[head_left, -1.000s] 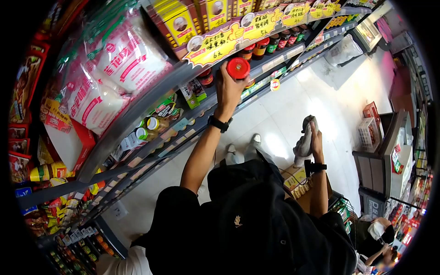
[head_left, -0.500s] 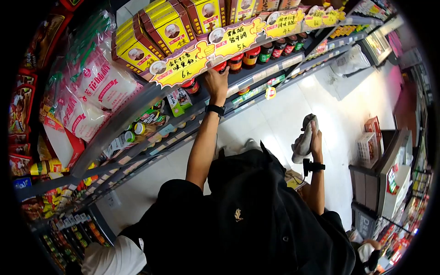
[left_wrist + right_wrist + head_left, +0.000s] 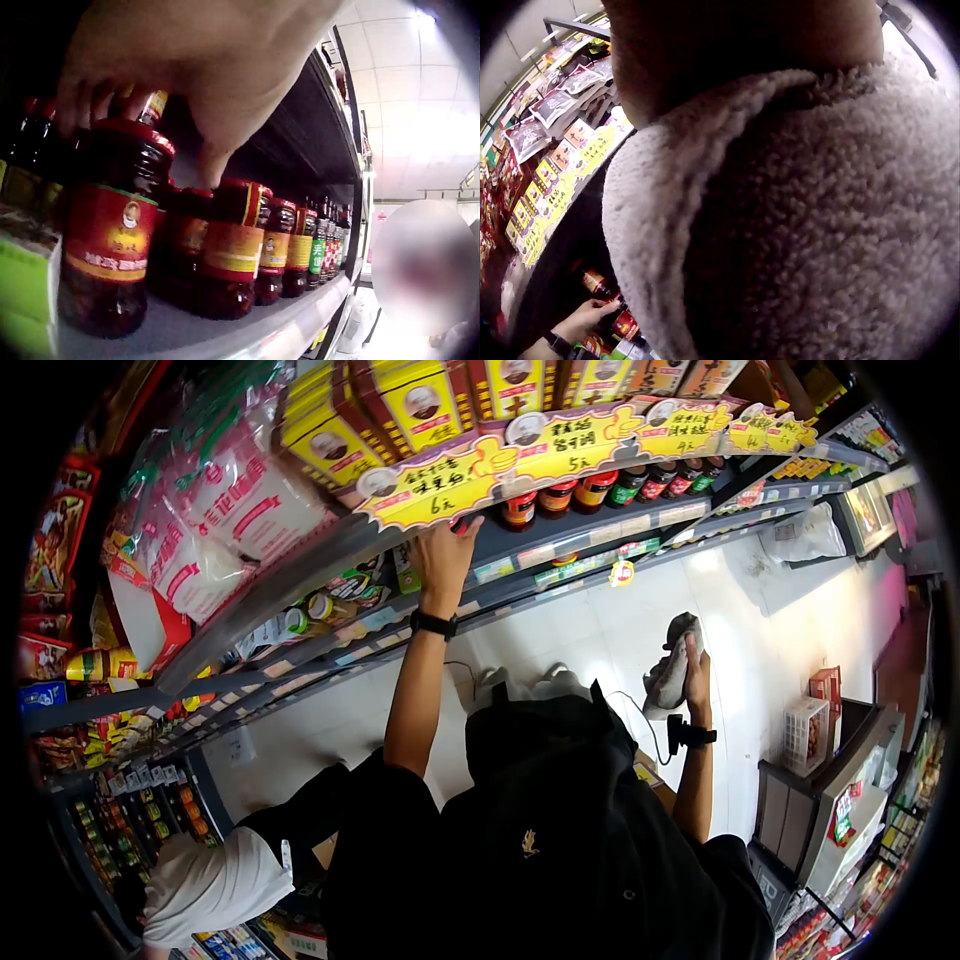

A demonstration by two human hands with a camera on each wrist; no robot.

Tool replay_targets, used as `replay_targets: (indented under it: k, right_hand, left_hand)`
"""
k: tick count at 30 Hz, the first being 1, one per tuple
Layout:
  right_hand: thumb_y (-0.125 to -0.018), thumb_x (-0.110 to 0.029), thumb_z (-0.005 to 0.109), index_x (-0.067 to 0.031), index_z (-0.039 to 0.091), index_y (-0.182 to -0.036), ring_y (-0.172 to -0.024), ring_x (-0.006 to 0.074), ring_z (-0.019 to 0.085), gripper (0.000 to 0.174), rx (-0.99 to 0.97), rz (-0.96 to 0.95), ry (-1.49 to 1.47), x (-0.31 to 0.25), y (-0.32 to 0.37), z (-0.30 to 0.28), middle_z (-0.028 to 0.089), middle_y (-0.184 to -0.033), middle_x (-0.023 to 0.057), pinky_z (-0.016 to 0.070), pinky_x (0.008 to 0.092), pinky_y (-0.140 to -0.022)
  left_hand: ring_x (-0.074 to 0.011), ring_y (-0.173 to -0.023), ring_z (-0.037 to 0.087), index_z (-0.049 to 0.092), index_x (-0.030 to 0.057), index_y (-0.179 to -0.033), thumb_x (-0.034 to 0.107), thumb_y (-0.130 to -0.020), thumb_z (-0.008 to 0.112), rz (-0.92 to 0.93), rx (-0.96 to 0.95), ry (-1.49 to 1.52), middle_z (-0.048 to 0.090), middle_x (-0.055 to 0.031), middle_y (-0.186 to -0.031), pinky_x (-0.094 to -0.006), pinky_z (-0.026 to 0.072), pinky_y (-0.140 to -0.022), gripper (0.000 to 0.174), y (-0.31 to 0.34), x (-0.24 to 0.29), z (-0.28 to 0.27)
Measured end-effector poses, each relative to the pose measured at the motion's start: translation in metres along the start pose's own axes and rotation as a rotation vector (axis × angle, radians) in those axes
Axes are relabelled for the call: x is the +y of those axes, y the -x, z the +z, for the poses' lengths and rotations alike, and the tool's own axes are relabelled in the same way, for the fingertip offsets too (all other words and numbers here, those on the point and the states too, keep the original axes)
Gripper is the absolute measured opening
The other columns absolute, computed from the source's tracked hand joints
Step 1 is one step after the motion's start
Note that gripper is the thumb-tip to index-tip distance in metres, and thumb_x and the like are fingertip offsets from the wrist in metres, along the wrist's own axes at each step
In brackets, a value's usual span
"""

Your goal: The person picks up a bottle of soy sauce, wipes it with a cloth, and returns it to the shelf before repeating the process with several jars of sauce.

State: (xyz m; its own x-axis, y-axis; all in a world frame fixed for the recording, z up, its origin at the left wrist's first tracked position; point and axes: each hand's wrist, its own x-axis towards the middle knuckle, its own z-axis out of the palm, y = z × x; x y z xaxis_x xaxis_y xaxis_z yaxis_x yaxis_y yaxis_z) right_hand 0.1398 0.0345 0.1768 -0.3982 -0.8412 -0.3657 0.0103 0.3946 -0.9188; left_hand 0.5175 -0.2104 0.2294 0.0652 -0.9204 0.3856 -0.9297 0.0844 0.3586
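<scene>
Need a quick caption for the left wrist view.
Left hand rests on the nearest red-capped sauce jar in a row on a shelf.

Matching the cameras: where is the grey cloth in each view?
Head: grey cloth in the right hand, right of centre.
Left wrist: not in it.
Right wrist: the grey cloth fills most of the frame.
Shared landmark: the red-labelled sauce jars.

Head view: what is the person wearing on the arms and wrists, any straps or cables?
Forearms are bare below short black sleeves of a black top with a small gold emblem. A black strap circles the wrist behind the left hand; another, carrying a small black unit, sits behind the right hand, a thin cable nearby.
</scene>
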Motion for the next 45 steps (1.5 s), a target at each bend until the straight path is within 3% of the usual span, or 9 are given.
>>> replay_targets:
  k: [7, 14, 17, 21, 27, 34, 38, 43, 45]
  right_hand:
    - [-0.098, -0.056, 0.05, 0.0066, 0.065, -0.104, -0.07, 0.019, 0.066, 0.065, 0.041, -0.061, 0.016, -0.017, 0.037, 0.061, 0.069, -0.084, 0.0133, 0.0534, 0.032, -0.066]
    - [-0.101, -0.053, 0.044, 0.006, 0.061, -0.119, -0.086, 0.023, 0.067, 0.063, -0.017, -0.218, 0.03, -0.031, 0.065, 0.148, 0.069, -0.095, 0.015, 0.0534, 0.0354, -0.079]
    - [-0.103, -0.054, 0.04, 0.0077, 0.057, -0.126, -0.095, 0.0246, 0.068, 0.068, -0.086, -0.207, -0.189, -0.032, 0.058, 0.184, 0.071, -0.101, 0.0168, 0.0537, 0.0361, -0.085]
    - [-0.095, -0.057, 0.051, -0.0012, 0.027, -0.152, -0.139, 0.0264, 0.038, 0.083, -0.251, -0.457, -0.251, -0.085, 0.082, 0.258, 0.038, -0.152, 0.0154, 0.0272, 0.0391, -0.117]
    - [-0.085, -0.039, 0.069, 0.0001, 0.033, -0.149, -0.131, 0.0264, 0.047, 0.083, -0.386, -0.269, -0.241, -0.135, 0.12, 0.268, 0.049, -0.142, 0.0152, 0.0321, 0.0368, -0.114]
    - [-0.095, -0.027, 0.06, 0.0008, 0.044, -0.139, -0.119, 0.0211, 0.056, 0.054, -0.687, 0.272, -0.402, -0.184, 0.128, 0.272, 0.057, -0.131, 0.0135, 0.0415, 0.0328, -0.106]
    - [-0.092, -0.031, 0.061, 0.0011, 0.039, -0.144, -0.124, 0.0277, 0.054, 0.065, -0.474, -0.037, -0.337, -0.185, 0.142, 0.284, 0.055, -0.133, 0.016, 0.04, 0.0378, -0.11]
    - [-0.064, -0.021, 0.089, 0.0015, 0.047, -0.133, -0.115, 0.0278, 0.058, 0.084, -0.264, -0.588, 0.048, -0.189, 0.161, 0.288, 0.059, -0.128, 0.0154, 0.0453, 0.0395, -0.102]
    - [-0.059, -0.025, 0.092, -0.0053, 0.051, -0.13, -0.111, 0.0332, 0.06, 0.085, -0.209, -1.167, 0.648, -0.203, 0.155, 0.276, 0.064, -0.12, 0.0139, 0.0501, 0.042, -0.096]
  left_hand:
    - [-0.042, -0.084, 0.065, 0.074, 0.0041, -0.096, 0.034, -0.083, 0.075, 0.089, -0.166, 0.163, 0.07, -0.0209, -0.093, -0.0483, 0.0505, -0.073, 0.032, -0.018, -0.037, 0.017]
    - [-0.0331, -0.11, 0.058, 0.043, -0.0034, -0.134, 0.026, -0.084, 0.079, 0.216, 0.075, 0.786, 0.056, -0.0219, -0.122, -0.0425, 0.0457, -0.098, 0.068, 0.03, -0.057, -0.056]
    - [-0.0194, -0.109, 0.055, 0.042, 0.0015, -0.132, 0.026, -0.092, 0.072, -0.162, -0.235, 1.309, 0.054, -0.0109, -0.119, -0.0322, 0.0465, -0.096, 0.056, 0.063, -0.066, -0.081]
    - [-0.0177, -0.105, 0.052, 0.042, 0.0033, -0.129, 0.024, -0.09, 0.072, 0.044, -0.295, 1.367, 0.05, -0.0097, -0.115, -0.0317, 0.0455, -0.093, 0.053, 0.093, -0.054, -0.109]
    - [-0.0212, -0.096, 0.057, 0.035, 0.0034, -0.127, 0.01, -0.077, 0.079, 0.26, -0.32, 1.375, 0.054, -0.014, -0.107, -0.0344, 0.0493, -0.087, 0.067, 0.088, -0.083, -0.139]
    - [-0.0414, -0.109, 0.063, 0.037, 0.005, -0.12, 0.026, -0.076, 0.086, 1.134, -0.112, 1.222, 0.05, -0.022, -0.118, -0.0446, 0.058, -0.086, 0.07, 0.057, -0.105, -0.167]
    - [-0.0382, -0.104, 0.064, 0.037, 0.0058, -0.122, 0.022, -0.072, 0.09, 0.937, -0.081, 1.166, 0.053, -0.0221, -0.117, -0.045, 0.0542, -0.085, 0.075, 0.052, -0.104, -0.179]
    - [-0.0132, -0.101, 0.053, 0.041, 0.0076, -0.129, 0.025, -0.091, 0.069, 0.076, -0.379, 1.528, 0.053, -0.007, -0.112, -0.0296, 0.0458, -0.09, 0.05, 0.074, -0.087, -0.187]
    - [-0.0096, -0.098, 0.051, 0.042, 0.0086, -0.126, 0.023, -0.094, 0.07, -0.185, -0.674, 1.678, 0.052, -0.003, -0.107, -0.0255, 0.0443, -0.087, 0.045, 0.073, -0.09, -0.194]
